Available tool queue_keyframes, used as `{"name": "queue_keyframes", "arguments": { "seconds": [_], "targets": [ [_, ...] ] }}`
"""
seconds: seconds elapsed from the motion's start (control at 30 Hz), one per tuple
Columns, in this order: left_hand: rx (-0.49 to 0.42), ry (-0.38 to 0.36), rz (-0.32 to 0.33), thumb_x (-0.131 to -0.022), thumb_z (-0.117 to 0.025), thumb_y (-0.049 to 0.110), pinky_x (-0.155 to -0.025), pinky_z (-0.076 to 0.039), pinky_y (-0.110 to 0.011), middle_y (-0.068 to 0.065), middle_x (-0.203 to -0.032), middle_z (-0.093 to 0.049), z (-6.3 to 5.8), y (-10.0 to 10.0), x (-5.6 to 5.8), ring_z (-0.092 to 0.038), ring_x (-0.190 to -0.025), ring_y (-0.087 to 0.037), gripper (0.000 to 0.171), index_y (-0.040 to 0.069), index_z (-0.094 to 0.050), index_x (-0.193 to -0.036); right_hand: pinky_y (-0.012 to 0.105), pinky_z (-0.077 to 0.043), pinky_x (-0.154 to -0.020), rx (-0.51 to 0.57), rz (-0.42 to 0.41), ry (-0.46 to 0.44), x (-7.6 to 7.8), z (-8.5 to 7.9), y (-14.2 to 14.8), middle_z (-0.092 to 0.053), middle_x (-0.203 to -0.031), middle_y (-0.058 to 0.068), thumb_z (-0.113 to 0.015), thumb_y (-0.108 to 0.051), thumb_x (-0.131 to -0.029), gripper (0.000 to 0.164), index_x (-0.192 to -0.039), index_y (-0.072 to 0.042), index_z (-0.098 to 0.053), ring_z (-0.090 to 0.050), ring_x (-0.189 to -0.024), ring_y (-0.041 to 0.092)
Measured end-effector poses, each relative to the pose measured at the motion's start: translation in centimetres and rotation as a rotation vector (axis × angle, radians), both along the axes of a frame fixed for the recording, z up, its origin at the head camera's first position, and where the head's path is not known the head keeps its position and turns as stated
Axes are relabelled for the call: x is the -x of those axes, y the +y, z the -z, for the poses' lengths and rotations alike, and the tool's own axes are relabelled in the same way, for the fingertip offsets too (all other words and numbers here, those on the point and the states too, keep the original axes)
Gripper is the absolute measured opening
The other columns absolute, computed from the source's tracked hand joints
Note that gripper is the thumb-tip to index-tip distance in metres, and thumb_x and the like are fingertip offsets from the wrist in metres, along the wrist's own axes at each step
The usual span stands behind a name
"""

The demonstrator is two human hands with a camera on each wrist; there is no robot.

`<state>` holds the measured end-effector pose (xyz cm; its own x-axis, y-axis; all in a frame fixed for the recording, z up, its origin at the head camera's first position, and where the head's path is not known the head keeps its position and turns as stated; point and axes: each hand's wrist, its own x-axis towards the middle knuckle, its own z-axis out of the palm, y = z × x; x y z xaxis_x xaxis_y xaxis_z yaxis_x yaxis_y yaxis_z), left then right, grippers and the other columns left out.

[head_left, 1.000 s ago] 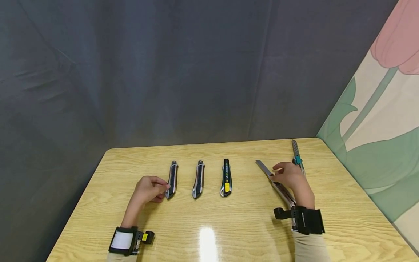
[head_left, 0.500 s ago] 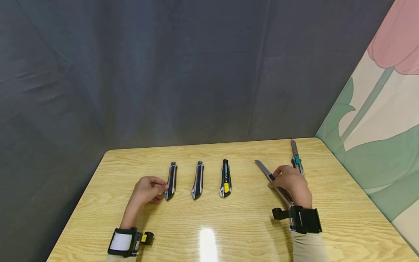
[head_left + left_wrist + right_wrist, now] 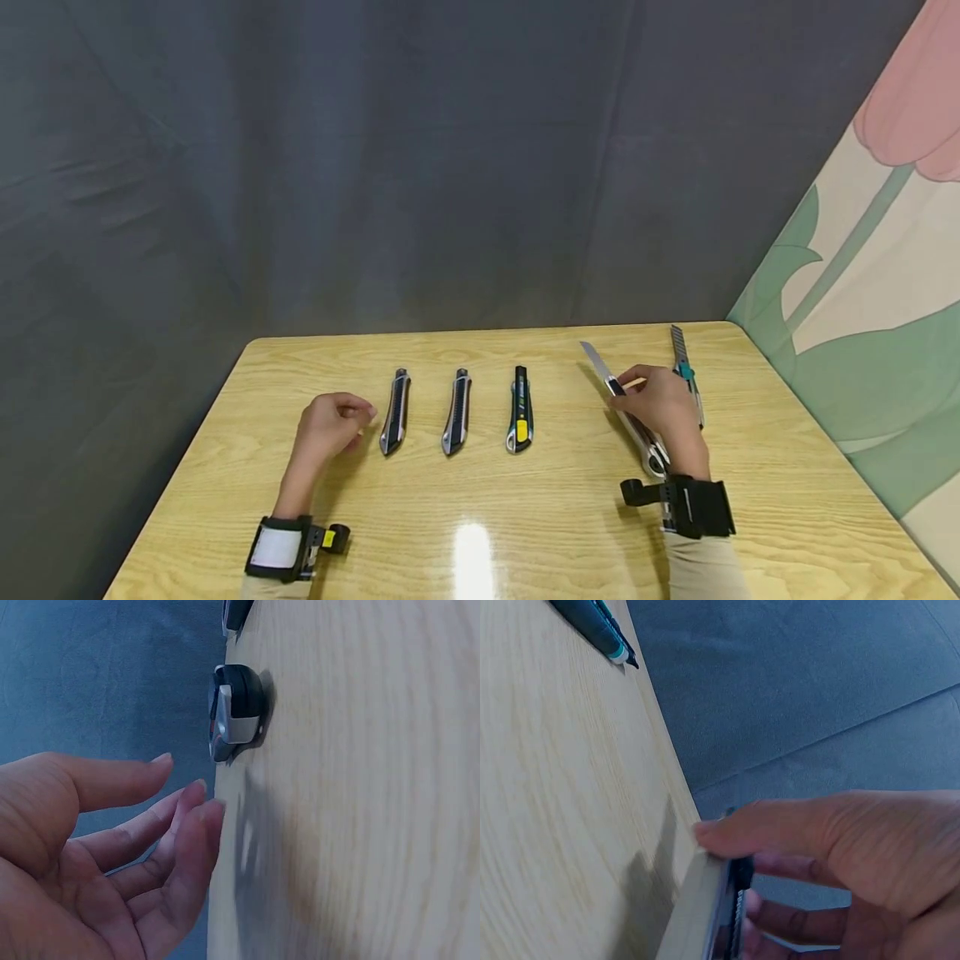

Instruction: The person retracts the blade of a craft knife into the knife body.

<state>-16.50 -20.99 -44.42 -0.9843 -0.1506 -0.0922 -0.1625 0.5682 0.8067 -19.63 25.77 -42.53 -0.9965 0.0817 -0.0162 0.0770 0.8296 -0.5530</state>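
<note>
My right hand pinches a silver utility knife between thumb and fingers, its blade out and pointing up and left. A shadow beside it shows the knife tilted off the table. In the right wrist view the thumb lies along the knife's side. My left hand hovers just left of a black and silver utility knife, fingers loosely bent and touching nothing. The left wrist view shows a gap between the fingertips and that utility knife.
On the wooden table lie a second black and silver utility knife and a black and yellow one, both blades hidden. A teal-slider knife with its blade out lies beyond my right hand. A dark curtain hangs behind.
My right hand has raised the silver utility knife from the table. My left hand has drawn back left, away from the leftmost utility knife, which stays in place.
</note>
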Motion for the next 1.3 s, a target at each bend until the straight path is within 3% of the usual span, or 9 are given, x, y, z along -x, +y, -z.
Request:
{"name": "queue_keyframes", "arguments": {
  "seconds": [0.23,0.47,0.67,0.97,1.13,1.3],
  "targets": [
    [-0.027,0.119,0.053,-0.086,-0.067,0.018,-0.049,-0.061,-0.038,-0.016,-0.089,-0.068,-0.6,1.0,0.2,-0.066,-0.062,-0.026,0.016,0.007,-0.071,-0.098,0.031,-0.051,-0.046,0.06,0.018,0.193,0.5,-0.3,-1.6,-0.071,-0.09,0.016,-0.078,-0.031,-0.074,0.036,-0.103,-0.011,-0.07,-0.061,-0.059,0.017],
    [-0.105,0.181,0.138,-0.087,-0.067,0.016,-0.05,-0.061,-0.043,-0.016,-0.087,-0.07,-1.2,4.3,0.1,-0.065,-0.059,-0.029,0.01,0.011,-0.071,-0.095,0.032,-0.056,-0.051,0.213,0.034,0.328,1.2,-1.0,-4.2,-0.072,-0.092,0.013,-0.08,-0.029,-0.073,0.032,-0.098,-0.011,-0.072,-0.065,-0.076,0.021],
    [-0.163,0.155,0.265,-0.088,-0.066,0.017,-0.053,-0.061,-0.047,-0.011,-0.086,-0.072,-0.8,7.8,0.1,-0.065,-0.062,-0.03,0.011,0.011,-0.072,-0.095,0.035,-0.058,-0.058,0.324,0.028,0.314,1.2,-1.3,-6.1,-0.072,-0.094,0.011,-0.08,-0.03,-0.073,0.033,-0.099,-0.012,-0.071,-0.066,-0.078,0.02],
    [-0.21,0.167,0.367,-0.089,-0.065,0.021,-0.053,-0.061,-0.042,-0.008,-0.086,-0.072,-0.8,11.3,0.2,-0.066,-0.065,-0.026,0.015,0.01,-0.072,-0.098,0.035,-0.057,-0.06,0.477,-0.034,0.255,1.0,-1.9,-9.5,-0.069,-0.095,0.011,-0.08,-0.032,-0.072,0.037,-0.101,-0.013,-0.067,-0.065,-0.074,0.016],
    [-0.311,0.115,0.459,-0.092,-0.06,0.027,-0.06,-0.062,-0.048,-0.019,-0.097,-0.069,-0.8,13.0,0.1,-0.064,-0.079,-0.036,0.027,0.006,-0.068,-0.107,0.035,-0.056,-0.059,0.551,-0.06,0.24,0.9,-2.1,-11.7,-0.069,-0.093,0.009,-0.081,-0.034,-0.071,0.038,-0.101,-0.015,-0.068,-0.064,-0.072,0.015],
    [-0.385,0.047,0.531,-0.091,-0.063,0.029,-0.067,-0.061,-0.053,-0.019,-0.106,-0.065,-0.9,14.2,-0.1,-0.066,-0.081,-0.036,0.033,0.006,-0.064,-0.114,0.036,-0.059,-0.059,0.623,-0.076,0.23,0.8,-2.4,-13.6,-0.069,-0.095,0.01,-0.081,-0.038,-0.07,0.043,-0.104,-0.016,-0.067,-0.065,-0.074,0.016]
  ]
}}
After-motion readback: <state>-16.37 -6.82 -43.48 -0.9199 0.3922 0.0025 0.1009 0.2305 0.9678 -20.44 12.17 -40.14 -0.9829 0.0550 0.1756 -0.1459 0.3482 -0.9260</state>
